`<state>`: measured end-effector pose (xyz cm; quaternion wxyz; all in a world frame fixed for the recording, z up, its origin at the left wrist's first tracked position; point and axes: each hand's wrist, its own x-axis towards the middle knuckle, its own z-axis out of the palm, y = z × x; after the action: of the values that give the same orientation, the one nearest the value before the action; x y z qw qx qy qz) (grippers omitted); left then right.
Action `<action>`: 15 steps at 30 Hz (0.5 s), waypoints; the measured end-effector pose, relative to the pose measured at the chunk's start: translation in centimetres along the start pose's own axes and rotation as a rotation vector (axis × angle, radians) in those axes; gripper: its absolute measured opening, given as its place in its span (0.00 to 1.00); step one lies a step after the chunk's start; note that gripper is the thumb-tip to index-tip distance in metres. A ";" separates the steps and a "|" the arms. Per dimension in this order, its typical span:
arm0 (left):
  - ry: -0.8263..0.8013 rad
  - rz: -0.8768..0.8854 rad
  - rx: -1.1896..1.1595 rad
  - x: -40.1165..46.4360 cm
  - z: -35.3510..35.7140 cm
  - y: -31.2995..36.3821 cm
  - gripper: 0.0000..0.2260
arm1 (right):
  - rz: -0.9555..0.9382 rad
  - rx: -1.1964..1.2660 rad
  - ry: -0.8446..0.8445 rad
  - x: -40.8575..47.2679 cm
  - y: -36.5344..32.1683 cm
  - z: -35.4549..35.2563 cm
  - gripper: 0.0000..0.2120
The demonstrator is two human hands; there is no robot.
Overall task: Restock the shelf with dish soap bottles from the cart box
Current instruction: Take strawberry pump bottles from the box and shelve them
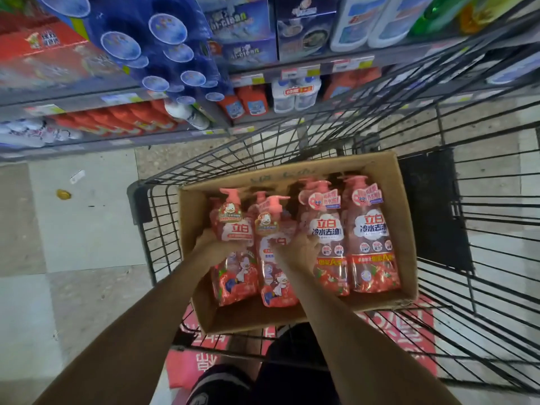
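A cardboard box [404, 217] sits in a black wire cart [292, 147] and holds several red dish soap pump bottles. My left hand [209, 241] grips the leftmost bottle [233, 229] around its middle. My right hand [301, 247] grips the second bottle [271, 229] beside it. Two taller bottles [328, 229] [371, 229] stand untouched at the right of the box. The shelf [187, 135] with red bottles runs across the far side, beyond the cart.
Upper shelves hold blue packs [163, 48], boxes and white jugs [295, 92]. Tiled floor at the left carries a small yellow scrap [63, 194] and a white scrap [77, 176]. My shoes and a red floor sign [409, 325] show beneath the cart.
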<state>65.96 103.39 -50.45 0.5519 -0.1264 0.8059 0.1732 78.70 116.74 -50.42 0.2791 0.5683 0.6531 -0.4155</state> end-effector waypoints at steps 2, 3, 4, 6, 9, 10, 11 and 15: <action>0.029 0.007 -0.004 -0.3 0.2 -1.1 0.27 | -0.042 0.006 -0.018 0.2 0.7 -0.3 0.31; 0.030 0.011 -0.001 -0.6 0.3 -1.5 0.24 | -0.060 0.009 -0.041 0.2 0.9 -0.3 0.32; 0.035 0.021 -0.004 -1.0 0.4 -1.9 0.22 | -0.063 0.024 -0.071 0.1 0.9 -0.1 0.35; 0.059 0.032 -0.012 -2.0 0.4 -2.1 0.19 | -0.032 0.120 -0.151 -0.2 1.1 0.4 0.40; 0.082 0.016 -0.081 -3.4 0.6 -2.5 0.15 | 0.051 0.273 -0.242 0.1 1.5 0.8 0.39; 0.074 0.014 -0.115 -3.8 0.8 -2.9 0.15 | 0.056 0.293 -0.256 0.3 1.6 0.8 0.40; 0.063 0.018 -0.144 -4.2 0.9 -3.2 0.15 | 0.063 0.306 -0.265 0.4 1.6 0.8 0.42; 0.038 0.067 -0.152 -5.1 0.6 -4.0 0.17 | -0.009 0.155 -0.261 0.4 2.1 2.2 0.55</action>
<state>69.86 100.09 -46.46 0.5193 -0.1442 0.8044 0.2499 80.39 115.13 -52.34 0.3149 0.5266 0.5796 -0.5363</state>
